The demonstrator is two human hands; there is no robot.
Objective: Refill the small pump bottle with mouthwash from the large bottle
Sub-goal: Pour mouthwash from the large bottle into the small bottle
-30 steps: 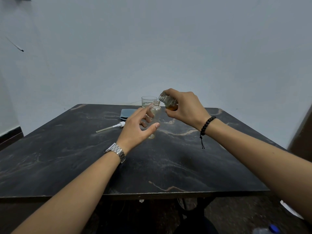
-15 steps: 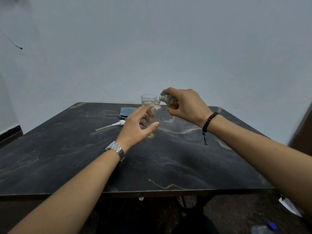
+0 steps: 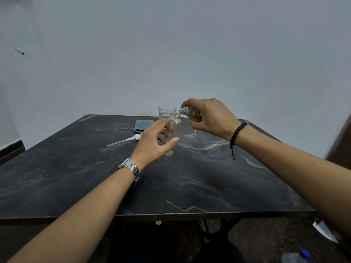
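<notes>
The dark marble table (image 3: 218, 183) carries everything; no spill shows on its surface.

Right hand (image 3: 210, 115): clenched around the large bottle (image 3: 190, 112), held above the table at about 1 o'clock from the small bottle. Compared with half a second and one second ago, the tilt reads much the same: mouth pointing left and slightly down, just beside and above the small neck. The amber mouthwash sits pooled at the bottle's lower end near the palm; no stream is visible leaving the mouth.

Left hand (image 3: 157, 143): fingers behind the small pump bottle (image 3: 173, 133), thumb across its front, steadying it upright on the table. Its position matches the earlier frames.

The small bottle stands at table centre, open-necked, and looks almost empty; only a faint tint shows at its base, no different from before.

Clear drinking glass (image 3: 167, 112) stands at 11 o'clock behind it; a blue-grey folded cloth (image 3: 143, 125) lies at 10 o'clock; the white pump head (image 3: 133, 138), with its dip tube, lies at 9 o'clock, apart from the bottle.

Assessment: alignment is done, transfer has not visibly begun. Further tilting appears needed; the narrow neck makes overshoot the main risk.
</notes>
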